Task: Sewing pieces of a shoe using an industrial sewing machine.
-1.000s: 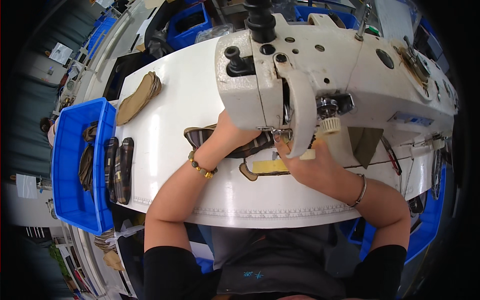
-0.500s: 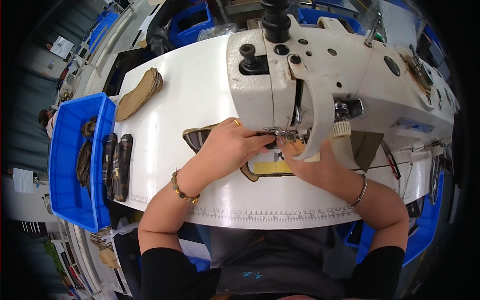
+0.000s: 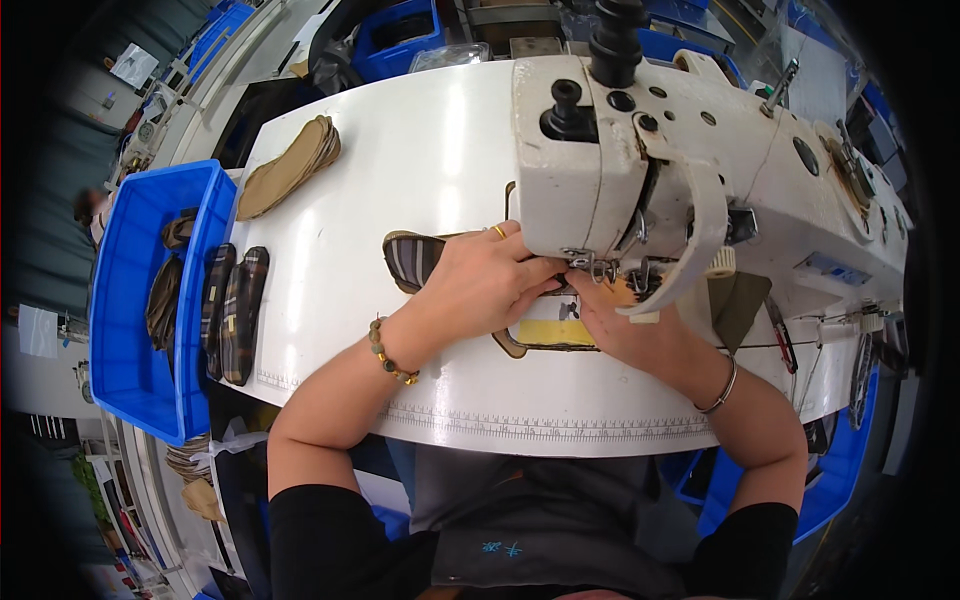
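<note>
Both hands work at the needle end of a white sewing machine [image 3: 560, 200]. My left hand [image 3: 480, 285] is closed on a dark striped, shoe-shaped fabric piece [image 3: 412, 264], whose rounded, pale-edged end sticks out to the left. Its fingertips meet those of my right hand [image 3: 630, 325] just before the presser foot [image 3: 602, 268]. The right fingers are pinched on the same piece, where its edge is mostly hidden by the hands and machine. Below the fingers, a yellow strip [image 3: 552, 332] lies on the machine bed beside a brown curved edge.
A blue bin [image 3: 182, 310] with dark fabric pieces stands at the left, next to several plaid shoe-shaped pieces [image 3: 238, 315]. Tan sole-shaped pieces [image 3: 290, 170] are stacked at the far left. Right of the machine's needle end lie olive cloth [image 3: 738, 308] and a red-and-black tool [image 3: 782, 338].
The view has shifted, with the machine now farther right in the picture. More of the striped piece's rounded end shows left of my left hand. Both hands keep their grip near the presser foot.
</note>
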The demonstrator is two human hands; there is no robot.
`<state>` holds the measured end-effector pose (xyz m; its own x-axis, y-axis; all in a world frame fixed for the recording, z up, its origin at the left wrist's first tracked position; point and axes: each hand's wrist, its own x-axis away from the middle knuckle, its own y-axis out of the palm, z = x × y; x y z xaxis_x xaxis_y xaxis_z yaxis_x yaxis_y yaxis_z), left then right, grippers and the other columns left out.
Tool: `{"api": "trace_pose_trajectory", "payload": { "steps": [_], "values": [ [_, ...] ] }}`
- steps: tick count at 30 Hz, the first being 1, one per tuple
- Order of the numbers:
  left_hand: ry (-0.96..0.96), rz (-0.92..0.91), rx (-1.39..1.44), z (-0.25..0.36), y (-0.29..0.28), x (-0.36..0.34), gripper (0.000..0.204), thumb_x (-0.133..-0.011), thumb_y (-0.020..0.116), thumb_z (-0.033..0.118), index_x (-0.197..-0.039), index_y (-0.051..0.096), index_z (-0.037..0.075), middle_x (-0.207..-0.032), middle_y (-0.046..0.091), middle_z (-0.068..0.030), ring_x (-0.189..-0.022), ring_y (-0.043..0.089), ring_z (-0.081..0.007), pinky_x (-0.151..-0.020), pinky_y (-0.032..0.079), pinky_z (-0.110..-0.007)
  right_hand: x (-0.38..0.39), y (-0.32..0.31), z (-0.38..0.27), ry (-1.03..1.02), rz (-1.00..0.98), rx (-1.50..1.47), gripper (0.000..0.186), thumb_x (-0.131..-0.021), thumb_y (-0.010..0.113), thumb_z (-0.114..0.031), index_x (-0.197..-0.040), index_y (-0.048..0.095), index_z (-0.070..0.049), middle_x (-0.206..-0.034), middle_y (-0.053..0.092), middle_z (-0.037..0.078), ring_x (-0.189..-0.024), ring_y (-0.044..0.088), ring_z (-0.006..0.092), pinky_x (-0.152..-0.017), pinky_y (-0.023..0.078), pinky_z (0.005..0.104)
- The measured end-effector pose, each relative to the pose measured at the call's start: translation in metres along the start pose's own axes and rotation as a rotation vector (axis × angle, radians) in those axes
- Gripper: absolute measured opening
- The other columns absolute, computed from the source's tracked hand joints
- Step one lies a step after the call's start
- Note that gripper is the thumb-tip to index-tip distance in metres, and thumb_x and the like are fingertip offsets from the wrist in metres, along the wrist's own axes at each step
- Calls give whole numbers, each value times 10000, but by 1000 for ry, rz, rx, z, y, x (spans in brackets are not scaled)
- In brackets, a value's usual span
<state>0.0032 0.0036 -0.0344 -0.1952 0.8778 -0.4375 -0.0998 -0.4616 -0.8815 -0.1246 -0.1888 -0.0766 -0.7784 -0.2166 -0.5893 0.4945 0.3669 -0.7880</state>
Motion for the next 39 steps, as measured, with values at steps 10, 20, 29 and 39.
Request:
{"api": "trace_pose_trajectory", "payload": {
  "steps": [10, 20, 29, 39],
  "values": [
    [-200, -10, 83, 3, 1, -4, 125, -795, 751, 182, -907, 805, 168, -854, 692, -8, -789, 665, -220, -599, 529, -334, -3, -5, -3, -34, 25, 109, 261, -779, 729, -89, -1040, 716, -92, -773, 663, 44, -669, 657, 215, -647, 505, 386],
    [-252, -43, 33, 7, 4, -7, 132, -796, 760, 193, -918, 807, 173, -826, 685, -25, -804, 662, -231, -599, 531, -352, -3, -3, 0, -53, 32, 12, 185, -790, 688, -24, -971, 724, -35, -610, 608, 35, -513, 623, 211, -434, 454, 352],
    [-270, -42, 55, 9, 3, -8, 159, -738, 777, 166, -894, 804, 146, -868, 713, -25, -854, 692, -232, -643, 557, -342, 17, -5, -14, -147, -94, 216, 371, -740, 660, -61, -1108, 701, -36, -796, 617, 74, -552, 574, 218, -484, 467, 351],
    [-267, -32, 34, 7, 10, -5, 209, -702, 808, 186, -911, 818, 193, -816, 724, -23, -788, 681, -246, -606, 544, -351, 19, 1, -7, -95, -48, 128, 353, -742, 656, -66, -1090, 703, -33, -644, 539, 70, -548, 560, 223, -481, 450, 374]
  ]
}}
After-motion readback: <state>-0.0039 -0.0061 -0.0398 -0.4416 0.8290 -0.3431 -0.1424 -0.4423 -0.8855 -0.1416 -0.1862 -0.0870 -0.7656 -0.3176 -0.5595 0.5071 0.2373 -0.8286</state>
